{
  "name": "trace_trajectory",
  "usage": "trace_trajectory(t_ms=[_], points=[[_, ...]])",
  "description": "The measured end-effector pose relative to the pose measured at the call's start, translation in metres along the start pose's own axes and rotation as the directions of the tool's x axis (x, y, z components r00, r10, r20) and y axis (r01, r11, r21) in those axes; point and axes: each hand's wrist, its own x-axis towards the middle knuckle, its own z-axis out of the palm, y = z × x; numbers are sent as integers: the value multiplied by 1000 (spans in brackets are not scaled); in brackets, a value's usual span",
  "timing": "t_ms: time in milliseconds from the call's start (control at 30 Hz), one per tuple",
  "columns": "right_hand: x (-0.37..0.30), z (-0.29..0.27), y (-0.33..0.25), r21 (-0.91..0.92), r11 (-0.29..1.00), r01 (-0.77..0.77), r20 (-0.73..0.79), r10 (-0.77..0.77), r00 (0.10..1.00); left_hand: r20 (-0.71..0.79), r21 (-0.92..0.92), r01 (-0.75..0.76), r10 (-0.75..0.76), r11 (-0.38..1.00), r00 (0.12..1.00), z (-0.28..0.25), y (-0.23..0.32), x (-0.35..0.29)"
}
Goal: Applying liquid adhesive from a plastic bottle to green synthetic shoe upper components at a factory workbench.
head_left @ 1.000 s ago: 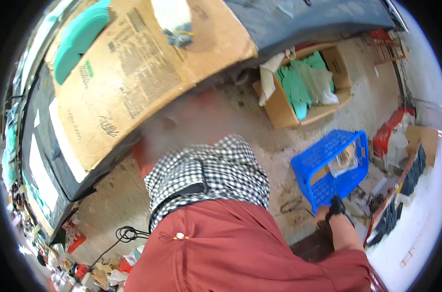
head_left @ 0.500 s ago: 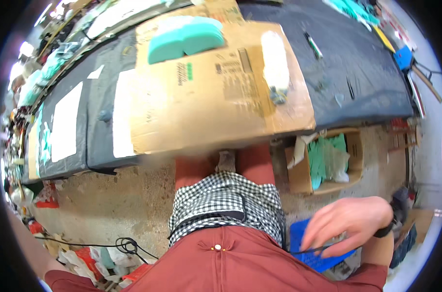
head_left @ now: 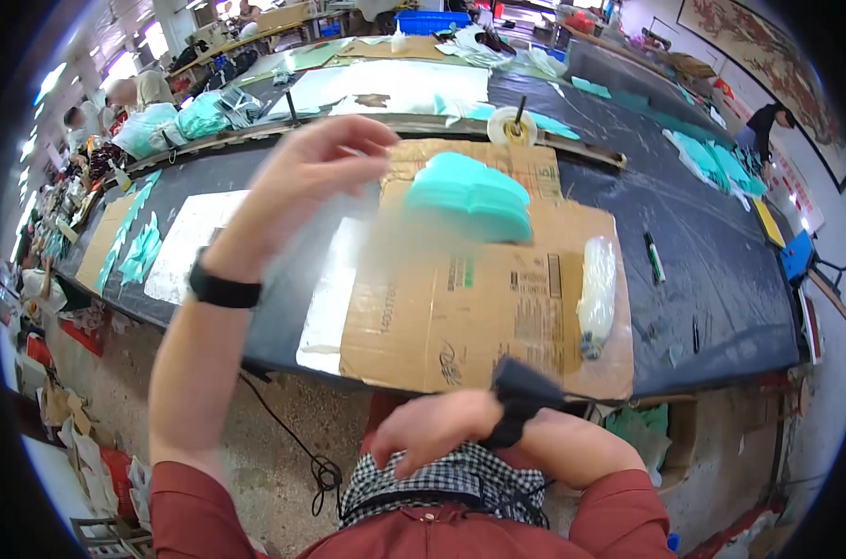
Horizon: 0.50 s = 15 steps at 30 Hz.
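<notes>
My left hand is raised above the table, left of a stack of mint-green foam pieces. Its fingers are apart and hold nothing. The stack lies on a flattened cardboard sheet at the table's near edge. Low in front of my lap is my right hand, its fingers loosely bent and slightly apart, with nothing seen in them. A black device is strapped to that wrist. On the cardboard's right side rests a long bundle in clear plastic, apart from both hands.
A green-and-white marker and a thin dark pen lie on the dark table at right. Behind the foam stands a tape roll by a long rail. White sheets lie at left. A box of green scraps sits below the table.
The view has tilted up, showing more of the room. My left hand has come into view over the table. My right hand has moved from the far right to before my lap.
</notes>
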Motion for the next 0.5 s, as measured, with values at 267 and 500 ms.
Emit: trace_trajectory(t_ms=[267, 500], points=[[-150, -207, 10, 265, 931, 251, -767, 46, 640, 21, -35, 206, -205, 978, 978, 56, -131, 65], [-169, -296, 165, 376, 884, -277, -862, 443, 246, 251, 305, 185, -267, 934, 931, 111, -180, 60]])
